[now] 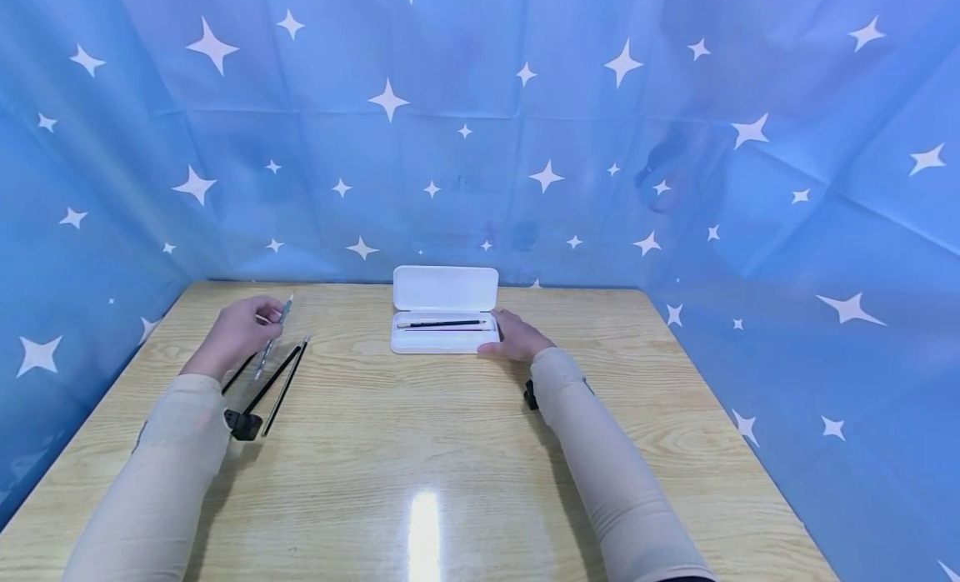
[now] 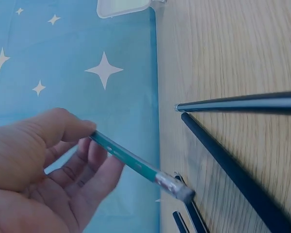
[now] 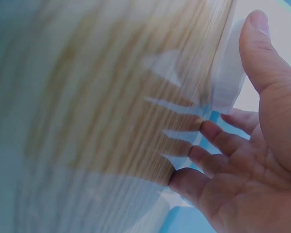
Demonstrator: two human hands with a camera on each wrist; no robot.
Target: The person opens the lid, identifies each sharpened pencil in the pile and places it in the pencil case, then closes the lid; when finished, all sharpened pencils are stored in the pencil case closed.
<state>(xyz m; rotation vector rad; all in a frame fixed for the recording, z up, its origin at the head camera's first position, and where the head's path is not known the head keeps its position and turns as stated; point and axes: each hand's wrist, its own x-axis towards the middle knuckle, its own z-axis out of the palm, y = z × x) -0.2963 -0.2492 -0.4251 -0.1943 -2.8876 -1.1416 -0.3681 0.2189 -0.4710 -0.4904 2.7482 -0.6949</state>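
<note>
My left hand point(image 1: 238, 333) pinches a green pencil point(image 2: 128, 160) between thumb and fingers, its metal band and eraser end pointing away from the palm. Below that hand, dark pencils point(image 1: 286, 386) lie on the left of the table; in the left wrist view several dark shafts point(image 2: 233, 165) show. A white pencil case point(image 1: 446, 342) stands with its lid raised at the back middle. Inside it lies a dark pencil point(image 1: 450, 323) beside a thinner reddish one. My right hand point(image 1: 517, 336) holds the case's right end, thumb point(image 3: 262, 53) at the front corner, other fingers around the side.
The wooden table point(image 1: 420, 449) runs back to a blue curtain point(image 1: 480, 148) with white stars, which also hangs along both sides. Small black cameras sit on both wrists. A bright light reflection point(image 1: 423, 532) shows near the front.
</note>
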